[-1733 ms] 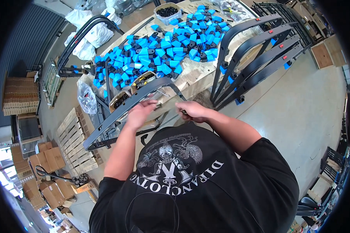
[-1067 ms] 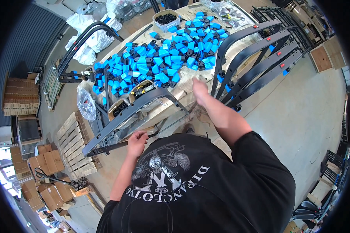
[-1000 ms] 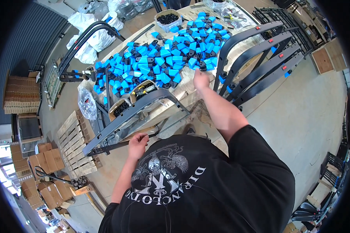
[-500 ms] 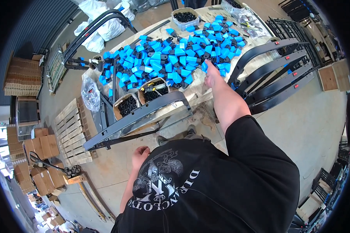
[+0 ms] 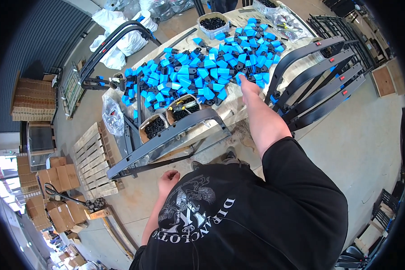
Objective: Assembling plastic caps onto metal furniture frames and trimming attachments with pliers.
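Observation:
Over the right part of a large heap of blue-and-black plastic pieces (image 5: 184,72), my right hand (image 5: 250,88) reaches out with its arm stretched. Its fingers are closed at a blue plastic piece (image 5: 240,78) on the near edge of the heap; the hand partly hides the grip. My left hand (image 5: 168,181) hangs low by my body, away from the table, its fingers curled together. Whatever it may hold cannot be made out. The heap lies on a pale wooden tabletop (image 5: 233,104).
A curved dark metal frame (image 5: 166,137) stands along the table's near edge, beside boxes of small black parts (image 5: 155,128) and yellow-handled pliers (image 5: 181,108). Several curved frames (image 5: 317,83) lean at the right. A wooden pallet (image 5: 93,157) lies on the floor at left.
The whole view has shifted, so the table appears slightly lower and further right. My right hand's fingers have drawn in at the blue piece. My left hand stays low and curled.

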`<state>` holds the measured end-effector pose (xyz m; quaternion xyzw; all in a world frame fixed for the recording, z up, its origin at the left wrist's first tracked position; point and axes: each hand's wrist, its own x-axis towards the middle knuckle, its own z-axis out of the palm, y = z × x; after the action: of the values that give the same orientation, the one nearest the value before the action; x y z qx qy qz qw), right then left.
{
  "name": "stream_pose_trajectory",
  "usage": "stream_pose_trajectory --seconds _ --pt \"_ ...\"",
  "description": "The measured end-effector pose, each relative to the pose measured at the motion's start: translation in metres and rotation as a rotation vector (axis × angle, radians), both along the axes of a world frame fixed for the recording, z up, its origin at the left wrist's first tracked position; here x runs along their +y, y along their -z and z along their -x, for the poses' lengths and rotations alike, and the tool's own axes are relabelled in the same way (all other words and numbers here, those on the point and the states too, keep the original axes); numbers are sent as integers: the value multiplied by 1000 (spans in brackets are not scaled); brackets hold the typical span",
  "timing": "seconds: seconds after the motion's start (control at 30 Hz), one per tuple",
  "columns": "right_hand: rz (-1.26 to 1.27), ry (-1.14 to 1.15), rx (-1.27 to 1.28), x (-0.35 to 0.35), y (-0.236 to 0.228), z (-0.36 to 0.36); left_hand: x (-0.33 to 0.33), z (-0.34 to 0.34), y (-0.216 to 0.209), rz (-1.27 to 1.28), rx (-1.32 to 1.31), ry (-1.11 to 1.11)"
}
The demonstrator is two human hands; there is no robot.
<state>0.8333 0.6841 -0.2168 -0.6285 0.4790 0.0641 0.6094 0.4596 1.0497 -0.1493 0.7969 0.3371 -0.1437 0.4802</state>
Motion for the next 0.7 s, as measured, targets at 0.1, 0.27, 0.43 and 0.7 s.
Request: stream_pose_trajectory --seconds 0.1,0.27,0.43,0.7 --pt "97 -45 11 11 -11 7 -2 1 -3 10 27 -11" --pt "167 -393 -95 -1 10 19 -3 -1 -3 0 31 -9" --pt "376 -716 42 -1 -13 3 1 3 6 -42 46 38" --pt "591 -1040 195 -11 -15 3 -5 6 6 -45 36 49"
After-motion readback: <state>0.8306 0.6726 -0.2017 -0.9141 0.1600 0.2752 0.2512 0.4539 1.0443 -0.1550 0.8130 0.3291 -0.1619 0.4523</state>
